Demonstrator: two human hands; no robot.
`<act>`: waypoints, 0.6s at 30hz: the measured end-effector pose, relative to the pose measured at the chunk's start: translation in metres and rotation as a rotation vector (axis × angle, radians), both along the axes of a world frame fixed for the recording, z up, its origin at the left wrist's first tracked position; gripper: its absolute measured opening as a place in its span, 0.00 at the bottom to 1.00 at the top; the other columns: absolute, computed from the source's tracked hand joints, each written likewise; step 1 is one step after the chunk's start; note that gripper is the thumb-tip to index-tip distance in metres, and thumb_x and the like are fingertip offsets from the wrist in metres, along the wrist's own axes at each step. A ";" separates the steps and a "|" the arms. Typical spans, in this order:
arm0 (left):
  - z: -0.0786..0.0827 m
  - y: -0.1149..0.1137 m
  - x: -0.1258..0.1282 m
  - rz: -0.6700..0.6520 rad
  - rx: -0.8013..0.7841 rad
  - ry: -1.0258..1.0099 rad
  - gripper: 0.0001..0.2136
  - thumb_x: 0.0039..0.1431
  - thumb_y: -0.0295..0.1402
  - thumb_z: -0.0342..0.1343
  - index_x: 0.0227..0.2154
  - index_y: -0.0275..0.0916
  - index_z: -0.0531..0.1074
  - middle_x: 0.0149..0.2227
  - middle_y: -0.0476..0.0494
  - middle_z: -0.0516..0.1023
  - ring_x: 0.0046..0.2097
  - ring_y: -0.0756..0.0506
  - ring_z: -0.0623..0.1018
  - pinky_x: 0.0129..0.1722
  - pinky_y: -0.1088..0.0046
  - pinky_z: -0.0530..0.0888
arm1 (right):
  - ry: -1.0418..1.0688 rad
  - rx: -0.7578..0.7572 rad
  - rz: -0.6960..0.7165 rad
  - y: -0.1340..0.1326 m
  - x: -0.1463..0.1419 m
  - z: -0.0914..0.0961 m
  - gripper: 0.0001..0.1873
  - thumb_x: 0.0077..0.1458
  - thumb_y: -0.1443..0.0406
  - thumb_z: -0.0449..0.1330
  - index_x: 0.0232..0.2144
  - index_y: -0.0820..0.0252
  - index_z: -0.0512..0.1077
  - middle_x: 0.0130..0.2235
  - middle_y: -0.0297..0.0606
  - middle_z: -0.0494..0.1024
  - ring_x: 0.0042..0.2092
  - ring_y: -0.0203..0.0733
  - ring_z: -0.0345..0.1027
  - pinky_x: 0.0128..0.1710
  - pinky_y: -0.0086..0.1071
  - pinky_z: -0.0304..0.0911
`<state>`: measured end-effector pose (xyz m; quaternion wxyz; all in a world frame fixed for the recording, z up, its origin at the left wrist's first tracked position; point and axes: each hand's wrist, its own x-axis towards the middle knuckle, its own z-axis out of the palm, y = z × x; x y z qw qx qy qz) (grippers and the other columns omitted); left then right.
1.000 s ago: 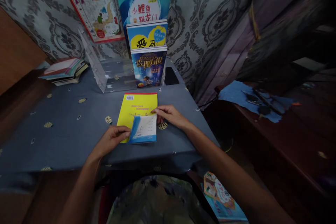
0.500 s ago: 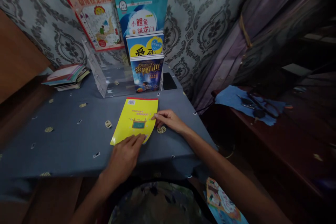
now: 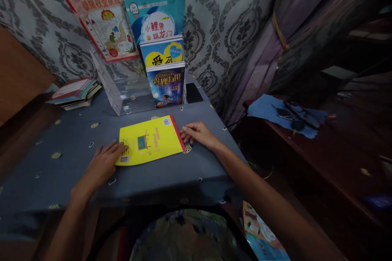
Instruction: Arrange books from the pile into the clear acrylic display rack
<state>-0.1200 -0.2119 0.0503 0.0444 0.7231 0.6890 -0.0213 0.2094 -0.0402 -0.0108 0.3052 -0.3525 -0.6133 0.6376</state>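
Note:
A thin yellow book [image 3: 150, 140] with a red spine lies back cover up on the cloth, its spine toward the right. The cover shows a barcode, a small chalkboard picture and a QR code. At the book's left end, my left hand [image 3: 102, 165] grips the edge, fingers over the cover; its thumb is hidden. Beside the red spine rests my right hand [image 3: 197, 134], its fingers loosely bent and slightly apart, with nothing visible in them. Whether its fingertips touch the spine I cannot tell.
Behind the book stands a clear display rack [image 3: 118, 108] holding several upright books, with a blue book [image 3: 165, 89] in front. A black phone [image 3: 193, 93] lies beside it. A stack of books [image 3: 75, 93] sits at the left. A blue cloth [image 3: 266, 108] lies on the dark furniture at right.
The yellow book has turned clockwise, so its red spine now faces right instead of away from me. My left hand moved left with its lower edge; my right hand stayed nearly in place.

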 end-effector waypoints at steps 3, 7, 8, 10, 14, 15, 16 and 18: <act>0.011 -0.002 0.027 0.007 -0.010 0.154 0.32 0.52 0.12 0.40 0.55 0.39 0.74 0.60 0.34 0.75 0.65 0.36 0.70 0.64 0.42 0.64 | 0.019 -0.009 -0.008 0.002 0.001 -0.003 0.27 0.47 0.44 0.69 0.31 0.63 0.77 0.30 0.41 0.81 0.26 0.36 0.75 0.23 0.27 0.67; 0.026 -0.007 0.051 -0.025 -0.024 0.216 0.28 0.59 0.14 0.40 0.52 0.42 0.76 0.56 0.36 0.79 0.62 0.36 0.74 0.64 0.42 0.62 | 0.025 -0.013 -0.041 0.005 0.001 -0.007 0.22 0.51 0.48 0.69 0.29 0.62 0.76 0.29 0.39 0.81 0.25 0.34 0.74 0.25 0.27 0.69; 0.029 -0.009 0.053 -0.022 -0.049 0.224 0.28 0.59 0.14 0.39 0.52 0.42 0.76 0.56 0.36 0.79 0.61 0.36 0.75 0.64 0.41 0.63 | 0.023 -0.017 -0.048 0.005 0.001 -0.008 0.21 0.52 0.49 0.69 0.29 0.62 0.76 0.29 0.39 0.81 0.25 0.34 0.73 0.25 0.27 0.70; 0.034 -0.012 0.053 -0.020 -0.086 0.234 0.31 0.57 0.13 0.39 0.54 0.42 0.75 0.55 0.36 0.79 0.58 0.36 0.77 0.62 0.39 0.65 | 0.022 -0.028 -0.055 0.005 0.000 -0.008 0.18 0.53 0.52 0.68 0.30 0.62 0.76 0.29 0.39 0.81 0.25 0.34 0.73 0.25 0.27 0.70; 0.037 -0.016 0.059 -0.043 -0.058 0.236 0.32 0.56 0.12 0.40 0.57 0.43 0.74 0.55 0.36 0.79 0.57 0.35 0.78 0.61 0.40 0.66 | 0.029 -0.050 -0.050 0.004 0.000 -0.006 0.14 0.55 0.55 0.68 0.31 0.62 0.77 0.28 0.38 0.81 0.25 0.34 0.74 0.24 0.26 0.70; 0.036 -0.016 0.064 -0.056 -0.043 0.222 0.31 0.57 0.12 0.41 0.57 0.43 0.74 0.55 0.36 0.79 0.56 0.34 0.79 0.60 0.42 0.68 | 0.031 -0.053 -0.043 0.004 0.000 -0.006 0.14 0.55 0.56 0.68 0.31 0.62 0.77 0.28 0.38 0.81 0.25 0.34 0.74 0.24 0.26 0.70; 0.032 -0.014 0.072 -0.076 -0.021 0.196 0.29 0.59 0.14 0.43 0.57 0.43 0.74 0.56 0.36 0.79 0.56 0.34 0.78 0.59 0.45 0.69 | 0.033 -0.055 -0.034 0.004 0.000 -0.005 0.14 0.55 0.56 0.68 0.31 0.62 0.77 0.28 0.38 0.81 0.25 0.34 0.74 0.23 0.26 0.70; 0.022 -0.007 0.092 -0.135 0.040 0.118 0.22 0.64 0.20 0.47 0.57 0.41 0.72 0.57 0.36 0.77 0.57 0.34 0.77 0.57 0.49 0.72 | 0.030 -0.056 -0.015 0.003 0.000 -0.005 0.14 0.55 0.55 0.68 0.32 0.62 0.76 0.29 0.38 0.81 0.25 0.34 0.74 0.23 0.26 0.70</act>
